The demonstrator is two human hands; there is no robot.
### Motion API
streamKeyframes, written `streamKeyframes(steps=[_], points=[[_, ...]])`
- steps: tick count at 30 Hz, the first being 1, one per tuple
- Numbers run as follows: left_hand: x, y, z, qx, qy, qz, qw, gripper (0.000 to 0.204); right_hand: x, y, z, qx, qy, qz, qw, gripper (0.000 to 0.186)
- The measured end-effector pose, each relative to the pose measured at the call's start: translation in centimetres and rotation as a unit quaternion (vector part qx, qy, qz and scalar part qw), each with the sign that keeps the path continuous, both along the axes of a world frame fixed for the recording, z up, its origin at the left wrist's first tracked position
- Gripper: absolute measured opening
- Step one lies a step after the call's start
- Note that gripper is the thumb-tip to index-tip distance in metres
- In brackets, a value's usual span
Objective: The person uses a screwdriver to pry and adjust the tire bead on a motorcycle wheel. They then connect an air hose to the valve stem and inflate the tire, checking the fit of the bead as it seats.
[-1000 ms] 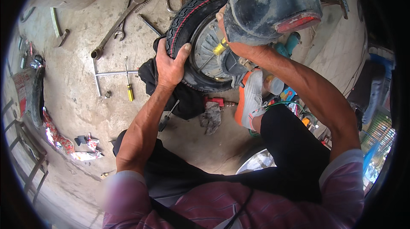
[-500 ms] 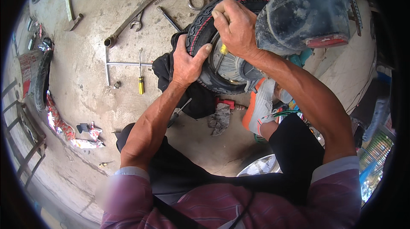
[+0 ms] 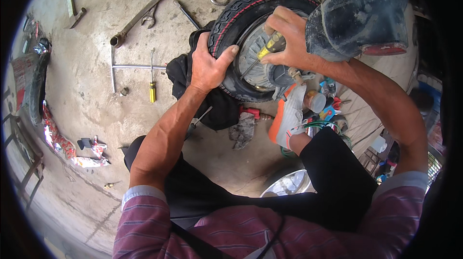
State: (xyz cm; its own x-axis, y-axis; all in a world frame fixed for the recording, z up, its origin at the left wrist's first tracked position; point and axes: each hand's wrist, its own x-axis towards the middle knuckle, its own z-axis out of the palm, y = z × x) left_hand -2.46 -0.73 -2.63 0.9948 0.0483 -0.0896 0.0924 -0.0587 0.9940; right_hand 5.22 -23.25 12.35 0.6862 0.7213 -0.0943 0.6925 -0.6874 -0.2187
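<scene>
A black tyre with a red line (image 3: 232, 21) sits around a grey metal wheel hub (image 3: 254, 46), beneath a dirty dark mudguard (image 3: 359, 13). My left hand (image 3: 211, 66) grips the tyre's near left side, thumb on the sidewall and fingers over the tread. In my right hand (image 3: 289, 37) is a screwdriver with a yellow handle (image 3: 271, 45). Its thin shaft slants down left across the hub, and the tip is at the rim's inner edge by the tyre. Black cloth (image 3: 217, 112) lies bunched under the wheel.
On the concrete floor at left lie a large wrench (image 3: 144, 12), a T-shaped bar (image 3: 137, 66), another yellow screwdriver (image 3: 152, 90) and a small nut (image 3: 124, 91). A red-ended tool (image 3: 251, 112) and my shoe (image 3: 288, 119) are near the wheel. A metal basin (image 3: 292, 184) stands by my leg.
My right hand has moved right and down, swinging the screwdriver handle away from the tyre, so more of the hub shows. My left hand keeps its hold on the tyre.
</scene>
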Motion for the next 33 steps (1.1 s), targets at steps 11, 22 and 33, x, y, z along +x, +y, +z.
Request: streamKeyframes(steps=[11, 22, 33], points=[[-0.4, -0.6, -0.9, -0.048, 0.017, 0.017, 0.999, 0.056, 0.5, -0.1, 0.1, -0.039, 0.026, 0.005, 0.999, 0.058], [-0.2, -0.9, -0.2, -0.016, -0.005, 0.037, 0.999, 0.053, -1.9, 0.0, 0.3, -0.028, -0.026, -0.089, 0.995, 0.053], [-0.6, -0.6, 0.1, 0.002, 0.019, 0.015, 1.0, 0.054, -0.5, 0.8, 0.1, -0.029, 0.04, -0.069, 0.996, 0.053]])
